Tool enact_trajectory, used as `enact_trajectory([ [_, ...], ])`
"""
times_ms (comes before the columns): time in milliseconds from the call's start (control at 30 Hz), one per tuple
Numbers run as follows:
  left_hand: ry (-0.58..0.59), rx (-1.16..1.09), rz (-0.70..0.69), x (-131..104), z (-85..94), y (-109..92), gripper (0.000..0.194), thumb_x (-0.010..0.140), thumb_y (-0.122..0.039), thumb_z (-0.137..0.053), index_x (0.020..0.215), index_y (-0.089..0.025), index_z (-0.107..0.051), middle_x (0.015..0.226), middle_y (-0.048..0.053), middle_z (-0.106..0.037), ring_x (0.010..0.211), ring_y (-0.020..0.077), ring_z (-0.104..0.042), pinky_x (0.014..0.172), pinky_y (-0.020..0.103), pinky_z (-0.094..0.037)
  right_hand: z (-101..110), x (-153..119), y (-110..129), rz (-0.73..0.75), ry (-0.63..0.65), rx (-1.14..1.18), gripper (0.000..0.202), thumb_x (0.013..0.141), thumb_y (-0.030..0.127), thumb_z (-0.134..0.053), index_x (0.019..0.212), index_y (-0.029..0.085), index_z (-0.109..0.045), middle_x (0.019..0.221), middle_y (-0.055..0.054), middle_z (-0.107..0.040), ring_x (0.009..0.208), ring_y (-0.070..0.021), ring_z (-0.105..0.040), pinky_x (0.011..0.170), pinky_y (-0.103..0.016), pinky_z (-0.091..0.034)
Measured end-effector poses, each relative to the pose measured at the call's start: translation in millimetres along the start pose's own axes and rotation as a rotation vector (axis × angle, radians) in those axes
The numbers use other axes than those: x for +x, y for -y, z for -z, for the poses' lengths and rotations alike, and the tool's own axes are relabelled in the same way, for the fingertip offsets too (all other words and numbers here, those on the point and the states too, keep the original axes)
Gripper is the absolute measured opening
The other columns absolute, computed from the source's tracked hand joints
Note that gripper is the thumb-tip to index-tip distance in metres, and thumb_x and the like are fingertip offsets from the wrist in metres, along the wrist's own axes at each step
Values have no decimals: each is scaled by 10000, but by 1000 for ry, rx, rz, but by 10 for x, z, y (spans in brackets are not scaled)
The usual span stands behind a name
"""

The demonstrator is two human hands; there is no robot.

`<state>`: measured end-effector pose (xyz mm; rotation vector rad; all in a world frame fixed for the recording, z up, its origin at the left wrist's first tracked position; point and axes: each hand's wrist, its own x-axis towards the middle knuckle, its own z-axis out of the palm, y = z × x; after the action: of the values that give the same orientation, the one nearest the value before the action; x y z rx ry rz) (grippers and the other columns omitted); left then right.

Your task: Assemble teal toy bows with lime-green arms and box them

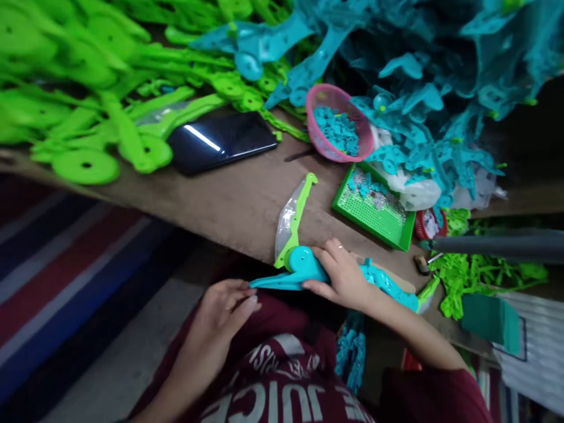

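A bright blue plastic piece (291, 279) with a round disc at one end and a long narrow tail lies over the front edge of the table. My right hand (341, 276) is closed round its wider part, thumb below and fingers on top. At the tip of the tail, my left hand (229, 308) has its thumb and fingertips together on the narrow end. Against the disc rests a lime green curved piece (299, 214) with a grey, blade-like insert. To the right of my right hand, another blue piece (388, 285) lies partly behind my forearm.
Piles of green parts (88, 76) and blue parts (409, 117) cover the table's back. A black phone (224, 144), a pink basket (315, 126) of small blue pieces, a green tray (379, 223) with tiny metallic bits, and a dark bar (497, 245) stand around the work area.
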<state>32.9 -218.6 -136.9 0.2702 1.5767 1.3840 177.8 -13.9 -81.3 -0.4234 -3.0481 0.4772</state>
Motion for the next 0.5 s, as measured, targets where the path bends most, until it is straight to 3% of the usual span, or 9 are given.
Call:
enact_trajectory([
  [67,197,-181,151,-42,-87,49,470,822,-560,-711,1145,-246,-576,1084,79,-716,1050,260,-700,930,424,-597,-33,-58,45,42,-17,-53,619,970,610,-475,1252,68,-576,952,-144,-629,864,-268,-567,727,-409,-549],
  [167,381,-281,201,-13,-208,3,414,839,-521,-694,1121,-227,-620,1113,93,-729,1086,270,-689,998,448,-551,-55,-127,133,130,-49,-121,609,967,569,-515,1287,52,-546,982,-171,-649,861,-281,-567,728,-415,-538],
  [267,427,-279,180,3,-256,-48,327,809,-430,-699,1063,-235,-631,1040,49,-743,1001,241,-708,949,428,-560,-71,-178,174,176,-63,-144,660,952,589,-527,1325,44,-521,1049,-206,-661,918,-305,-587,758,-431,-533],
  [367,453,-211,136,-4,-215,-26,239,795,-385,-671,977,-237,-625,888,8,-724,823,200,-699,779,353,-580,-87,-229,157,174,-26,-132,737,921,652,-535,1362,62,-497,1066,-208,-663,944,-316,-603,768,-445,-535],
  [500,340,-103,74,44,-128,63,251,761,-360,-665,965,-224,-611,844,4,-714,733,174,-675,652,277,-540,-113,-302,144,178,-28,-146,721,908,591,-604,1380,62,-470,1047,-195,-659,965,-319,-615,773,-445,-546],
])
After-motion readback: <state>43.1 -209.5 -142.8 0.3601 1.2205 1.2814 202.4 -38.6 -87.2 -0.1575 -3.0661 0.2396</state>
